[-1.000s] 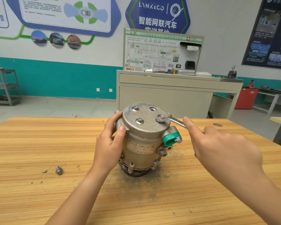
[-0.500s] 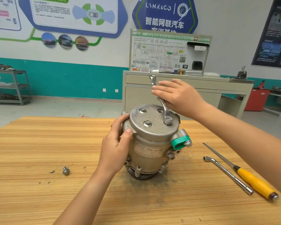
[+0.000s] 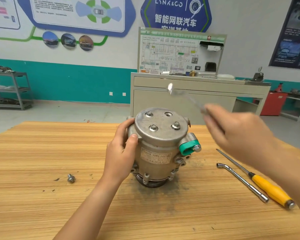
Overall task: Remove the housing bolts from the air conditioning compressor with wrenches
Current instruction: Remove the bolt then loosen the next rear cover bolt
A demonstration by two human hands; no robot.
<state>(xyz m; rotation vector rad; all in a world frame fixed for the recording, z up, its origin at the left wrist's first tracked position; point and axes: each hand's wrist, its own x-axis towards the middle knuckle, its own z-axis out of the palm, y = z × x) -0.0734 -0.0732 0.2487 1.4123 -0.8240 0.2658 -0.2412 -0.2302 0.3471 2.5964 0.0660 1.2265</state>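
Note:
The grey metal compressor stands upright on the wooden table. Its round top cover carries three bolts and one empty bolt hole. My left hand grips the compressor's left side just under the cover. My right hand is blurred, up and to the right of the cover, holding a silver wrench lifted clear of the bolts. One loose bolt lies on the table to the left.
An L-shaped socket wrench and a yellow-handled screwdriver lie on the table to the right. A green cap with a bolt sticks out of the compressor's right side. A beige cabinet stands behind the table.
My right hand swung the wrench round on the right-hand bolt, then lifted it off and moved it up and right. My left hand has kept its hold on the compressor.

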